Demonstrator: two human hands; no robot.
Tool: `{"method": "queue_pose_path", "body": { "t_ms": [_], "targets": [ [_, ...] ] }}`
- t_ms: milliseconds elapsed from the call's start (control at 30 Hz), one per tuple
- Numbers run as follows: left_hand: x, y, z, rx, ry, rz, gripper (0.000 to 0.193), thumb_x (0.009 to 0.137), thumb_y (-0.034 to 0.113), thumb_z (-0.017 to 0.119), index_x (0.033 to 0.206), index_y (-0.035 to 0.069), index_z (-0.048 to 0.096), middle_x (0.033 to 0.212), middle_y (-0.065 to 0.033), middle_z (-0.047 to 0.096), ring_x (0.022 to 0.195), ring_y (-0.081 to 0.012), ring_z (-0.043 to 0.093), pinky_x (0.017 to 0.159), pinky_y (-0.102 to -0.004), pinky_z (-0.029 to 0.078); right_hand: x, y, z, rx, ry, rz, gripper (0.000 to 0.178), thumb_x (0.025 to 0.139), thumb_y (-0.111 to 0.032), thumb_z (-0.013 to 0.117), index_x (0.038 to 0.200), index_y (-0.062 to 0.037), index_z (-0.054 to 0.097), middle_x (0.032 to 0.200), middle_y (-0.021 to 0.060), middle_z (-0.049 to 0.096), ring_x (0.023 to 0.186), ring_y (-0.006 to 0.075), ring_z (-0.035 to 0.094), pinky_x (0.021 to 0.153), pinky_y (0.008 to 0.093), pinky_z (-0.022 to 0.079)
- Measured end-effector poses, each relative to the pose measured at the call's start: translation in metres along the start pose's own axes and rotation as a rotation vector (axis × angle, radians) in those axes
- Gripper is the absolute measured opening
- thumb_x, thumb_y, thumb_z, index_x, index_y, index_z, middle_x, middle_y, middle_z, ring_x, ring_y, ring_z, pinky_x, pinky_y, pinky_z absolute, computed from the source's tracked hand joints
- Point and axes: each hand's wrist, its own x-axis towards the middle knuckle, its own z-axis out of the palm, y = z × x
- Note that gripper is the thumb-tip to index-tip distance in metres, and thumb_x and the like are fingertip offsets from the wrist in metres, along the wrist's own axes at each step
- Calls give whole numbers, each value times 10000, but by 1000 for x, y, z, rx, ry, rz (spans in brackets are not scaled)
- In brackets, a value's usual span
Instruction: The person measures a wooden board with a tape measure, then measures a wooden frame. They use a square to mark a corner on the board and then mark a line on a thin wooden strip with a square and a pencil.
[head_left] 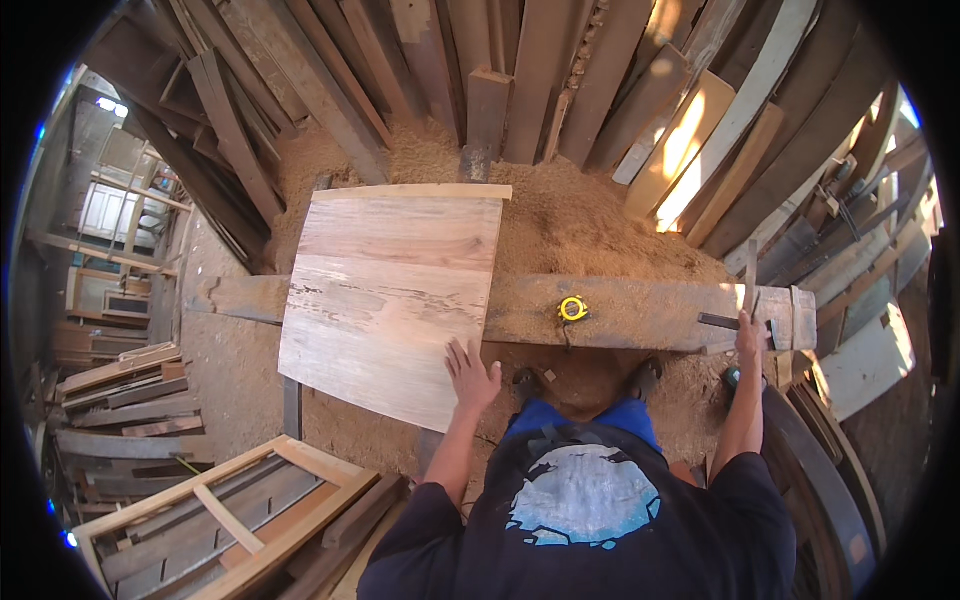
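Resting left hand [470, 375] on the wooden panel [385, 290], close to its near right corner — fingers spread and loose, grasping nothing, thumb out toward the edge. Can find that panel lying flat across the long timber beam [645, 312], toward its left part, with a pale wooden batten [410, 192] along the far edge. Holding right hand [747, 337] at the beam's right end, beside a dark bar [718, 322] and a slim strip [751, 270] — cannot tell whether clasped on either or merely touching. Can see a yellow tape measure [573, 309] on the beam, between both hands, and sawdust [575, 215] beyond.
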Motion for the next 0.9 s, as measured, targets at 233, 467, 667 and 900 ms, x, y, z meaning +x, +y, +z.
{"method": "queue_pose_path", "body": {
  "t_ms": [233, 467, 667, 900],
  "targets": [
    [-13, -124, -29, 207, -239, 47, 802, 955, 500, 523, 1595, 96, 256, 1613, -353, 129, 1487, -572, 73, 1134, -753, 84, -195, -76, 50, 91, -125, -81, 422, 967, -345, 637, 942, 71, 698, 744, 105, 644, 680, 214, 612, 622, 399, 492],
    [-47, -165, -51, 327, -615, 153, 1123, 829, 683, 613, 1632, 126, 59, 1604, -399, -87, 1456, -628, -119, 1118, -772, -20, -326, -132, 98, 362, -484, 159, 284, 949, -276, 695, 912, 6, 680, 743, 5, 569, 669, 105, 535, 573, 308, 450],
    [-29, -172, -79, 475, -871, 339, 1432, 645, 740, 767, 1621, 153, -101, 1579, -401, -209, 1427, -633, -221, 1110, -767, -75, -397, -137, 122, 253, -686, -66, 185, 886, -189, 727, 919, -48, 612, 745, -36, 517, 602, 79, 468, 516, 272, 396],
    [-32, -178, -70, 457, -849, 308, 1472, 610, 712, 810, 1619, 173, -116, 1574, -393, -241, 1424, -624, -246, 1113, -760, -81, -461, -118, 134, 404, -861, 3, 150, 829, -42, 717, 852, -40, 568, 787, -27, 519, 756, 94, 474, 678, 283, 413]
  ]
}}
